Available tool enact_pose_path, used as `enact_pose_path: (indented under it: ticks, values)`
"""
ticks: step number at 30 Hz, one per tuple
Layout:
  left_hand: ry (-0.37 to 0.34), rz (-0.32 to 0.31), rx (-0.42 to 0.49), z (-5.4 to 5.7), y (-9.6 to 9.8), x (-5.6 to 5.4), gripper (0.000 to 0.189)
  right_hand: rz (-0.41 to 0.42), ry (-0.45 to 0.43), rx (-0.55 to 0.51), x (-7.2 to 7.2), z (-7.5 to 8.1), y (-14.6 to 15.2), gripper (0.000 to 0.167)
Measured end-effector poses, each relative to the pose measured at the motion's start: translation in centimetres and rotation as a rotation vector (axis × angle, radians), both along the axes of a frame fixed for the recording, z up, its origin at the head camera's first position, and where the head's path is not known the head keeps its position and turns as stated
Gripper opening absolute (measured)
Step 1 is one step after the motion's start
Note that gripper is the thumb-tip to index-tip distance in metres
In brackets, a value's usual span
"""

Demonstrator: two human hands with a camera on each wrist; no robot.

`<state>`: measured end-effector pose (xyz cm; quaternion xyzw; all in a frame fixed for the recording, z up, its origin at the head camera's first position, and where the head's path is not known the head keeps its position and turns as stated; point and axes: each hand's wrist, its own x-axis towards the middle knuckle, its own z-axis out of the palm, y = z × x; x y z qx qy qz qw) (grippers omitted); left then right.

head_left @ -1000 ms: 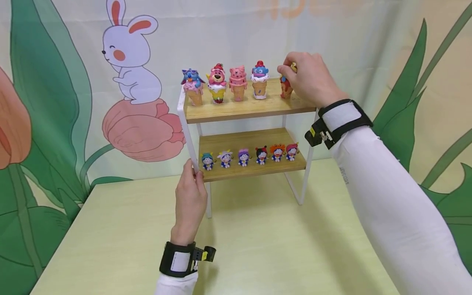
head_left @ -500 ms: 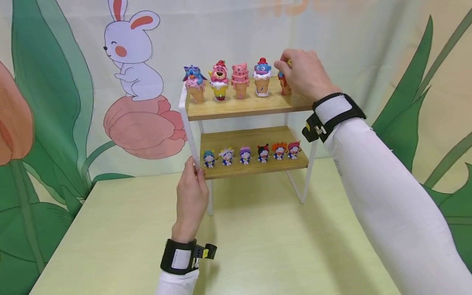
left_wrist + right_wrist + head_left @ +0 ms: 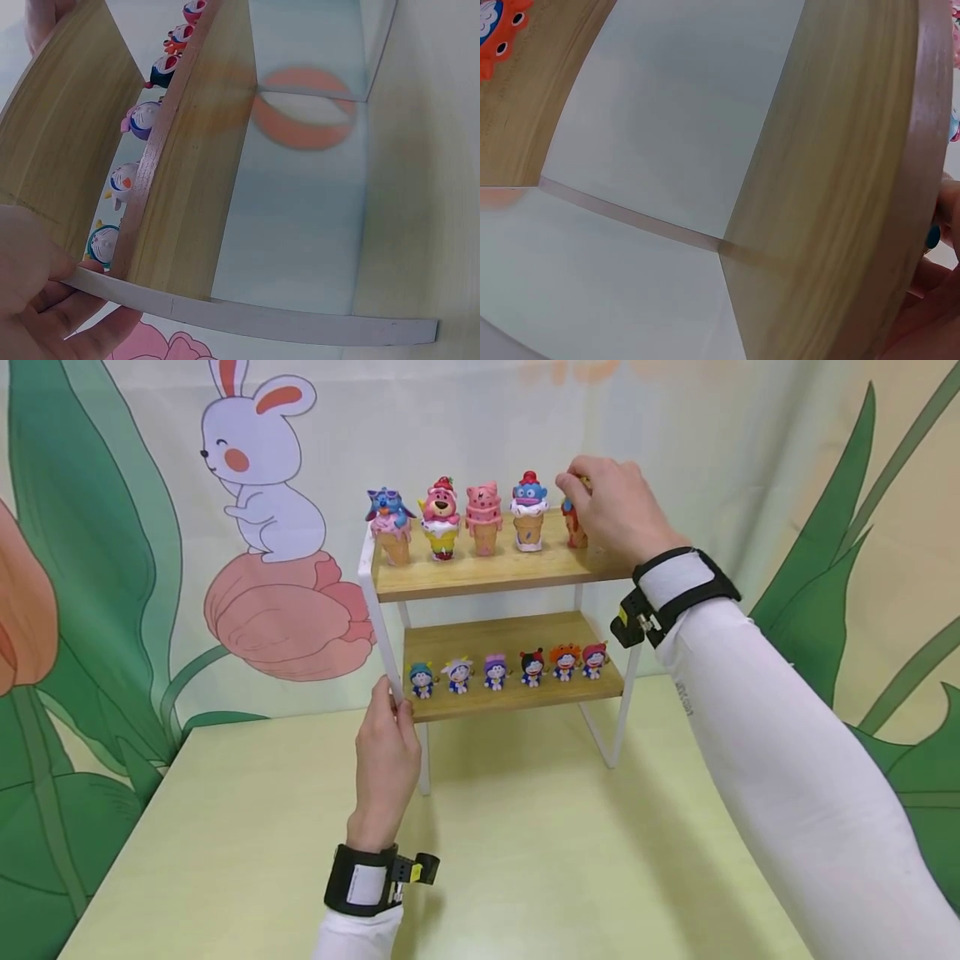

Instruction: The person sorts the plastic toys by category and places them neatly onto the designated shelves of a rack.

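Observation:
A two-tier shelf [image 3: 495, 578] with wooden boards and a white metal frame stands on the table. At the right end of its top board, my right hand [image 3: 618, 510] pinches an ice-cream-cone figurine [image 3: 572, 527] in red, yellow and brown, mostly hidden behind the fingers. To its left stand several more cone figurines, the closest a blue-faced one [image 3: 529, 512] with a red top. My left hand [image 3: 387, 756] grips the shelf's white left upright beside the lower board; the left wrist view shows thumb and fingers [image 3: 82, 315] around that bar.
Several small blue-and-white figurines in different hats, one an orange crab hat [image 3: 565, 662], sit in a row along the lower board [image 3: 480, 635]. Behind the shelf hangs a printed backdrop [image 3: 465, 418] with a rabbit and plants. The pale table [image 3: 525, 860] extends toward me.
My right hand has shifted slightly left along the top board with the cone figurine, bringing it closer to the blue-faced one. My left hand keeps its hold on the upright.

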<state>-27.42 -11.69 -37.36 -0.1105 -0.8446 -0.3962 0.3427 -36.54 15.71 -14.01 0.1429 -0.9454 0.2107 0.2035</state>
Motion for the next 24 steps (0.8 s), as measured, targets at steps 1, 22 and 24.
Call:
enact_pose_path:
  ticks: [1,22,24]
  values:
    - [0.002,0.000,0.000,0.0,0.0,0.0,0.031,-0.004,0.003,-0.003,0.0,0.0,0.0,0.048]
    - [-0.027,-0.003,-0.017,0.6,-0.1,0.2,0.033,-0.025,-0.066,-0.099,2.8,0.9,1.5,0.060]
    - [-0.036,-0.004,-0.022,0.6,-0.2,0.3,0.034,-0.006,-0.056,-0.084,3.3,0.7,1.6,0.057]
